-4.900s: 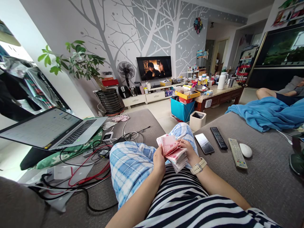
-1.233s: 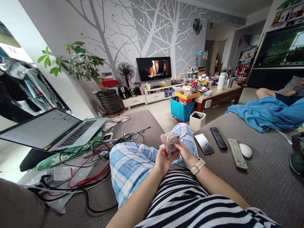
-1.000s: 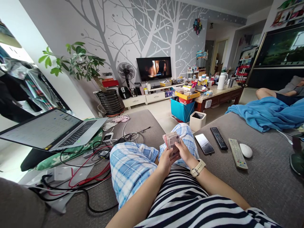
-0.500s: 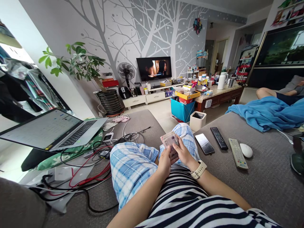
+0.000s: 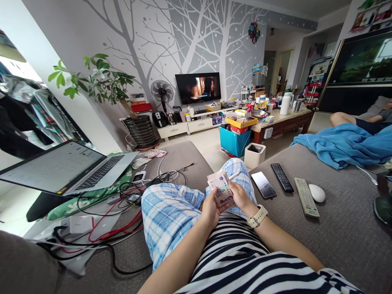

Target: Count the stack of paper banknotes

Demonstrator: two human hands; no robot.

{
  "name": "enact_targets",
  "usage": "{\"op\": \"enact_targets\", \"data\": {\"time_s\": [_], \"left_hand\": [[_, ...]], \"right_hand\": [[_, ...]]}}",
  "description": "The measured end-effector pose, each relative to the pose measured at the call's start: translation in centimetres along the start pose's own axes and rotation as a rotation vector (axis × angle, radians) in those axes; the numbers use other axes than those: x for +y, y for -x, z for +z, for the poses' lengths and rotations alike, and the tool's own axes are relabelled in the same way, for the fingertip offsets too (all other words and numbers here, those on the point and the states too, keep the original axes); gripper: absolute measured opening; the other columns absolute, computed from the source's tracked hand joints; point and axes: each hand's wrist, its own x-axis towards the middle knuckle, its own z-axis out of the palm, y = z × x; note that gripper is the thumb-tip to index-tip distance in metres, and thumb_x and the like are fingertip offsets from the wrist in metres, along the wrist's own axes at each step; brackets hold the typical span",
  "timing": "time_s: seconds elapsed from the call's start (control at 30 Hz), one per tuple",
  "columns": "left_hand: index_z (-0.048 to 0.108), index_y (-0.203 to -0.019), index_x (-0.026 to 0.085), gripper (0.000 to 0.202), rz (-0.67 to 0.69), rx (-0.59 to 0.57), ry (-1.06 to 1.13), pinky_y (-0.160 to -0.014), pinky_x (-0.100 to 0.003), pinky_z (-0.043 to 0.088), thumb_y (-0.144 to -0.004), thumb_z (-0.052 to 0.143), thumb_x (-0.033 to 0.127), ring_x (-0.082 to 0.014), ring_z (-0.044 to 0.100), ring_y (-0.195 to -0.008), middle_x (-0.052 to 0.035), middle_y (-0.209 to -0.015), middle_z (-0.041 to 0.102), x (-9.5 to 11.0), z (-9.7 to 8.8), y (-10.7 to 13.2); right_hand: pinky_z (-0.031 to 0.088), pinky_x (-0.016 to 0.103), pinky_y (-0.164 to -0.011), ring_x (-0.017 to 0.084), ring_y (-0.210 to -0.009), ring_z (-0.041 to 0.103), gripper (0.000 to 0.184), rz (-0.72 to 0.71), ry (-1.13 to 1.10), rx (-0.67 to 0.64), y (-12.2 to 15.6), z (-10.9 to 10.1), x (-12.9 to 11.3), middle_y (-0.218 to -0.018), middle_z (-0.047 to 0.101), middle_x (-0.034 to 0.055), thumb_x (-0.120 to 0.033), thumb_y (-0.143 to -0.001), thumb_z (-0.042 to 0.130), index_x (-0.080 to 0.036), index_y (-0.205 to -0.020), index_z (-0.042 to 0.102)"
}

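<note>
A small stack of banknotes point(image 5: 221, 187) is held over my lap, the top note showing a purple 5. My left hand point(image 5: 212, 210) grips the stack from the left and below, its thumb along the left edge. On the right side, my right hand point(image 5: 241, 195) has its fingers closed on the same notes, and a pale watch is strapped to that wrist. Below the notes are my blue plaid trousers point(image 5: 171, 216). Right of my knee lie a phone point(image 5: 263, 184), a black remote point(image 5: 282, 178), a beige remote point(image 5: 306, 197) and a white mouse point(image 5: 317, 193).
An open laptop point(image 5: 101, 173) rests on a green cushion to the left, with tangled cables point(image 5: 122, 220) beside it. Ahead stand a white bin point(image 5: 255, 155), a blue box point(image 5: 234, 142) and a loaded coffee table point(image 5: 283, 118). Another person's leg shows by a blue blanket point(image 5: 346, 143).
The purple 5 on the top note is now uncovered. My right thumb has drawn back from the face of the notes to their right edge, and both hands have shifted slightly.
</note>
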Motion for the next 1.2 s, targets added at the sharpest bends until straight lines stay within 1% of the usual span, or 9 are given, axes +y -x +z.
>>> {"op": "enact_targets", "data": {"time_s": [0.27, 0.53, 0.63, 0.7, 0.8, 0.93, 1.03, 1.13, 1.2], "left_hand": [[0.066, -0.103, 0.012, 0.028, -0.012, 0.034, 0.058, -0.047, -0.024, 0.054, -0.093, 0.054, 0.034, -0.0174, 0.07, -0.063, -0.0104, -0.086, 0.074, 1.0, 0.0, -0.2], [0.068, -0.096, 0.013, 0.025, -0.041, 0.089, 0.035, -0.043, -0.018, 0.044, -0.093, 0.054, 0.034, -0.0115, 0.063, -0.057, -0.0085, -0.082, 0.073, 2.5, -0.8, -1.1], [0.07, -0.09, 0.016, 0.019, 0.044, 0.115, -0.152, -0.043, -0.018, 0.035, -0.084, 0.066, 0.033, -0.0114, 0.062, -0.058, -0.0066, -0.08, 0.072, 2.3, -1.2, -1.6], [0.07, -0.089, 0.016, 0.016, 0.143, 0.111, -0.157, -0.05, -0.019, 0.04, -0.077, 0.072, 0.026, -0.0124, 0.063, -0.062, -0.0053, -0.08, 0.072, 2.2, -1.4, -1.8], [0.069, -0.096, 0.015, 0.02, 0.177, 0.05, -0.03, -0.067, -0.026, 0.052, -0.076, 0.065, 0.019, -0.0168, 0.067, -0.072, -0.0073, -0.085, 0.073, 2.1, -1.3, -1.8], [0.067, -0.107, 0.006, 0.037, -0.011, -0.154, 0.21, -0.08, -0.039, 0.056, -0.076, 0.051, 0.017, -0.0274, 0.071, -0.084, -0.0173, -0.093, 0.074, 2.3, -1.2, -1.4], [0.064, -0.115, 0.003, 0.046, -0.056, -0.152, 0.3, -0.083, -0.044, 0.056, -0.073, 0.048, 0.015, -0.0296, 0.072, -0.085, -0.0185, -0.093, 0.074, 2.6, -1.3, -1.3], [0.061, -0.118, 0.0, 0.05, -0.073, -0.104, 0.36, -0.081, -0.045, 0.056, -0.073, 0.046, 0.017, -0.03, 0.072, -0.083, -0.0191, -0.09, 0.074, 3.0, -1.6, -1.4], [0.061, -0.118, 0.0, 0.05, -0.094, -0.089, 0.378, -0.08, -0.045, 0.057, -0.074, 0.047, 0.018, -0.0299, 0.072, -0.079, -0.0187, -0.087, 0.074, 3.2, -1.8, -1.4]], "right_hand": [[0.05, 0.039, -0.082, 0.026, -0.086, 0.065, 0.051, 0.049, -0.016, -0.094, 0.3, -0.3, 0.2, -0.086, 0.073, 0.0067, -0.066, -0.086, 0.055, -0.019, -0.092, 0.073], [0.045, 0.029, -0.065, 0.02, -0.071, 0.061, 0.044, 0.09, 0.319, -0.126, -0.3, -1.2, 1.3, -0.081, 0.072, 0.0057, -0.057, -0.08, 0.066, -0.014, -0.086, 0.072], [0.045, 0.029, -0.066, 0.02, -0.073, 0.061, 0.041, 0.089, 0.235, -0.091, -0.4, -1.3, 1.2, -0.084, 0.072, 0.0046, -0.055, -0.079, 0.067, -0.015, -0.088, 0.07], [0.047, 0.029, -0.069, 0.019, -0.075, 0.062, 0.039, 0.142, 0.084, -0.109, -0.3, -0.9, 1.1, -0.087, 0.071, 0.0039, -0.053, -0.076, 0.071, -0.017, -0.091, 0.069], [0.048, 0.029, -0.069, 0.018, -0.071, 0.062, 0.04, 0.258, -0.126, -0.17, 0.1, 0.1, 1.1, -0.081, 0.07, 0.0028, -0.051, -0.07, 0.078, -0.017, -0.087, 0.067], [0.048, 0.029, -0.066, 0.016, -0.067, 0.061, 0.044, 0.312, -0.178, -0.204, 0.7, 1.2, 1.1, -0.077, 0.067, 0.0026, -0.052, -0.066, 0.079, -0.014, -0.084, 0.065], [0.047, 0.03, -0.064, 0.017, -0.064, 0.059, 0.041, 0.207, 0.111, -0.179, 1.2, 1.0, 0.3, -0.073, 0.065, 0.0022, -0.054, -0.075, 0.071, -0.015, -0.085, 0.064], [0.049, 0.035, -0.074, 0.019, -0.075, 0.06, 0.041, -0.139, 0.547, -0.009, 1.6, 0.2, -1.5, -0.086, 0.065, 0.0033, -0.045, -0.075, 0.076, -0.018, -0.103, 0.062], [0.048, 0.039, -0.089, 0.024, -0.096, 0.06, 0.038, -0.386, 0.69, -0.136, 1.8, -0.2, -2.7, -0.104, 0.064, 0.0071, -0.039, -0.074, 0.08, -0.02, -0.103, 0.063]]}}
